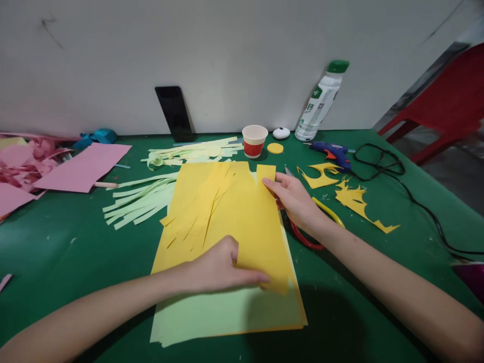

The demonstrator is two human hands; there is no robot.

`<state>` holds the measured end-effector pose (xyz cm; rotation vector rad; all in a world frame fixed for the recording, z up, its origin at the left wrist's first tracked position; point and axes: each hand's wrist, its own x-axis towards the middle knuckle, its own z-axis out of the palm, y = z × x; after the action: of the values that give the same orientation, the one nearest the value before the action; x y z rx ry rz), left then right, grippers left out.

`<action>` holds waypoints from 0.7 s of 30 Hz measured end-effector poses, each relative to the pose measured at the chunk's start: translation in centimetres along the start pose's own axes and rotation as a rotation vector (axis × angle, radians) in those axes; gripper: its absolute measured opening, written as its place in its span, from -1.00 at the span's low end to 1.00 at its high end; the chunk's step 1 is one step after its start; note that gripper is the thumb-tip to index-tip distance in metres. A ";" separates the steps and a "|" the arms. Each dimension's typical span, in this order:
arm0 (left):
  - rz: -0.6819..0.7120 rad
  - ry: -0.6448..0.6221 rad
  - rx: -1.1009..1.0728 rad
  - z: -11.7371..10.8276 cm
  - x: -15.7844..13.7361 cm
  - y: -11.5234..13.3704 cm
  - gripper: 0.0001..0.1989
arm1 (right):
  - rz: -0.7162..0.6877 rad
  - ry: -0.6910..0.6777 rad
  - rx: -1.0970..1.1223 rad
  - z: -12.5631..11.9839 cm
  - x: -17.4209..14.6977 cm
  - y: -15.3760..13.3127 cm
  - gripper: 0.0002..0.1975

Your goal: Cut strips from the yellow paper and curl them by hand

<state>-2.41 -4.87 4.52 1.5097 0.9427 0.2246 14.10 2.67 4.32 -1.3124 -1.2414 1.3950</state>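
Note:
My left hand (223, 267) pinches the lower end of a yellow paper piece (262, 247), thumb stretched along its bottom; this edge is slightly blurred. At the piece's upper right, my right hand (291, 194) grips it between thumb and fingers. Beneath lies a yellow sheet (189, 201) scattered with thin yellow slivers. Pale green sheets (212, 317) stick out below the yellow paper. Scissors (308, 242) with red and yellow handles lie under my right wrist, partly hidden.
Fringed green paper (141, 199) lies left of the stack, pink paper (85, 169) farther left. Along the wall stand a phone (174, 113), a paper cup (254, 142) and a leaning bottle (319, 106). Yellow scraps (357, 199) and a corded glue gun (333, 154) are at right.

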 end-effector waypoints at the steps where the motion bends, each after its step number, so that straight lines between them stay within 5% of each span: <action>1: 0.021 -0.043 0.052 0.2 -0.2 -0.1 -0.71 | 0.003 0.011 0.012 -0.1 0.3 0.3 -0.83; 6: 0.250 -0.303 0.236 -0.2 -0.5 -0.7 -0.85 | -0.018 0.028 0.058 -0.3 0.7 1.0 -0.80; 8: 0.310 -0.302 0.231 -1.2 -0.2 -1.0 -0.81 | -0.016 -0.031 0.082 -0.3 0.4 0.9 -0.78; 12: 0.321 -0.092 0.119 -3.1 0.5 -1.6 -0.63 | -0.006 -0.151 0.121 0.1 -0.6 0.5 -0.74; 18: 0.119 0.317 0.012 -3.5 1.3 -2.2 -0.56 | 0.025 -0.195 0.104 0.8 -2.2 1.6 -0.72; 21: 0.092 0.369 0.076 -3.3 1.6 -2.5 -0.55 | 0.014 -0.169 0.082 0.9 -2.7 2.6 -0.68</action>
<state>-4.54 -1.71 2.35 1.6140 1.1835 0.5531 13.62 -0.55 2.18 -1.1685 -1.2731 1.5771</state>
